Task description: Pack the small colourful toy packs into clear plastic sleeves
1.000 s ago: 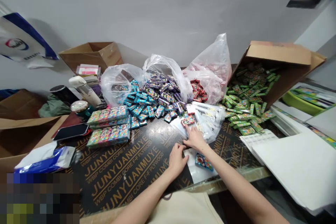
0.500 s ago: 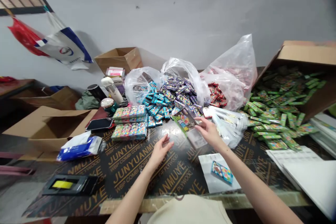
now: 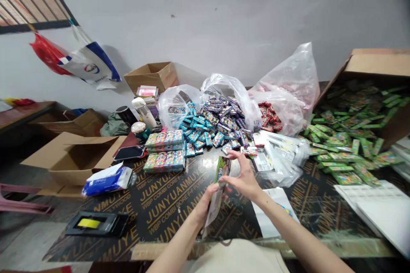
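Over the middle of the table I hold a printed plastic bag (image 3: 215, 209), tilted nearly edge-on, with a green and dark top and a clear lower part. My left hand (image 3: 204, 203) is closed on its left side, thumb upward. At the upper right, my right hand (image 3: 241, 178) has its thumb and fingers on the bag's printed end. What lies inside the bag cannot be made out. Beneath my right forearm is a white sheet (image 3: 261, 217) with a small blue packet (image 3: 286, 210), partly hidden. More clear printed bags (image 3: 283, 158) lie beyond my right hand.
Blue packets (image 3: 195, 126), purple packets (image 3: 224, 111) and red packets (image 3: 269, 117) spill from plastic bags. Green packets (image 3: 349, 149) pour from a tipped carton (image 3: 381, 64) at right. Stacked packets (image 3: 165, 160), a phone (image 3: 130, 152), a tape dispenser (image 3: 96, 224) and an open carton (image 3: 73, 164) are leftward.
My left hand has come to the bag and gripped it. The bag has been drawn nearer and turned from lying nearly flat to almost edge-on. The view has shifted slightly left.
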`<state>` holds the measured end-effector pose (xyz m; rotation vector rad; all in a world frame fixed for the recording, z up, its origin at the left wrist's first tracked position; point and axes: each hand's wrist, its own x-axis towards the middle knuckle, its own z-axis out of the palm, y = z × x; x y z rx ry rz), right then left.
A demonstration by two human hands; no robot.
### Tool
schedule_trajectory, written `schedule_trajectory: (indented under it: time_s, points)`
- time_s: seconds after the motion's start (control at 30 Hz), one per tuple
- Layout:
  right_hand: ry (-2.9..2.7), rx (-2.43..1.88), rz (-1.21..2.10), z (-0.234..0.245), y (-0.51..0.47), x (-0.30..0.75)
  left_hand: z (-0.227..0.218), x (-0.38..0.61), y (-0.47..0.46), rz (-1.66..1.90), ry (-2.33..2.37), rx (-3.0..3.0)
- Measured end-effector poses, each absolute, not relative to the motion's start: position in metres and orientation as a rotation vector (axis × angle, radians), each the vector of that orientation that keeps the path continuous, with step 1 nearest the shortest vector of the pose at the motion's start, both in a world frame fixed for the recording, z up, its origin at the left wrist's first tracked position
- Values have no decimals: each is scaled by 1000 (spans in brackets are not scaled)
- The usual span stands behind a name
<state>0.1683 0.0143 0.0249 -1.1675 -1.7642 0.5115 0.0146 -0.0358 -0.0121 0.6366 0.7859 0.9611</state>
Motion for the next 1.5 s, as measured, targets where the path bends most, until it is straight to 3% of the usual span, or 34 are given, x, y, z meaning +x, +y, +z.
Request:
schedule_trajectory:
  time_s: [0.23, 0.33, 0.5, 0.67, 0.77, 1.0, 1.2, 1.33, 1.5]
  points:
    - [-2259, -890, 866, 35, 22, 185, 16, 2, -38, 888, 704, 995]
    - [-2316, -958, 920, 36, 21, 191, 19, 2, -42, 911, 722, 1036]
    - [-2039, -991, 1191, 26, 21, 188, 12, 6, -44, 920, 855, 1001]
    - [-1387, -1096, 1149, 5, 14, 172, 12, 4, -38, 976, 873, 883]
    - [-1388, -999, 1509, -3, 6, 164, 8, 2, -38, 987, 916, 939]
    - [-1308, -992, 1571, 2, 9, 157, -7, -3, -39, 1017, 1113, 1109]
    - [-1325, -906, 2043, -12, -11, 163, -10, -13, -28, 1099, 1099, 916]
    - [-1303, -1055, 1838, -28, -15, 171, -23, -10, -33, 1037, 999, 934]
    - [-1158, -1023, 1641, -16, 3, 173, -34, -2, -40, 1012, 997, 1099]
